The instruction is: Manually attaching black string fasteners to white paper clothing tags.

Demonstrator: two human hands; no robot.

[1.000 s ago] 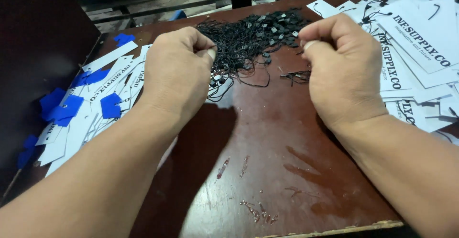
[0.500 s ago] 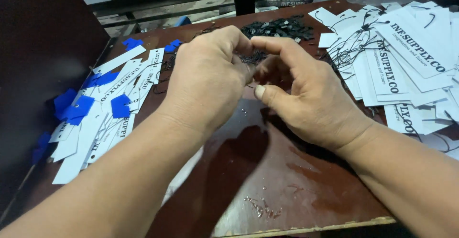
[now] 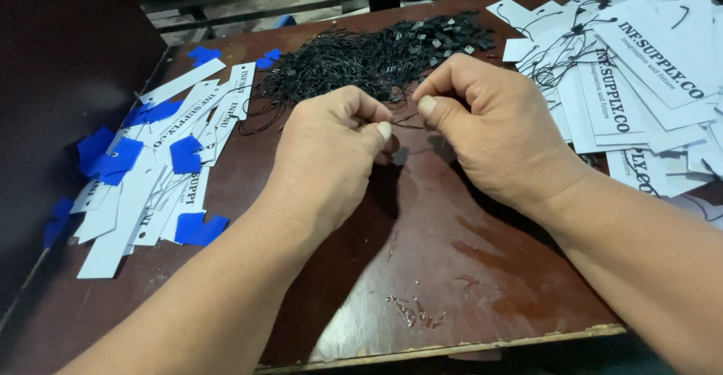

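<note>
Two hands meet over the middle of the table from where I watch, fingertips almost touching. My left hand [image 3: 331,153] is curled tight, thumb pressed against the forefinger, and my right hand [image 3: 493,130] is pinched the same way, thumb tip forward. Between them runs a thin black string [image 3: 404,121], caught at each end in a pinch, so it lies right in the small gap between the two thumbs. Its long axis goes roughly left to right, tilting slightly upward toward the right hand. How much of it is hidden inside the fists I cannot tell.

Just beyond the knuckles lies a heap of black strings [image 3: 376,55] with small dark fasteners, spread across the far part of the brown table [image 3: 452,269]. To the left, near the table's edge, white paper tags [image 3: 166,172] lie scattered with blue tags [image 3: 120,157] mixed among them. To the right, a larger pile of printed white tags [image 3: 648,81] overlaps, some already carrying black strings. A few small dark scraps [image 3: 414,311] sit on the near table surface.
</note>
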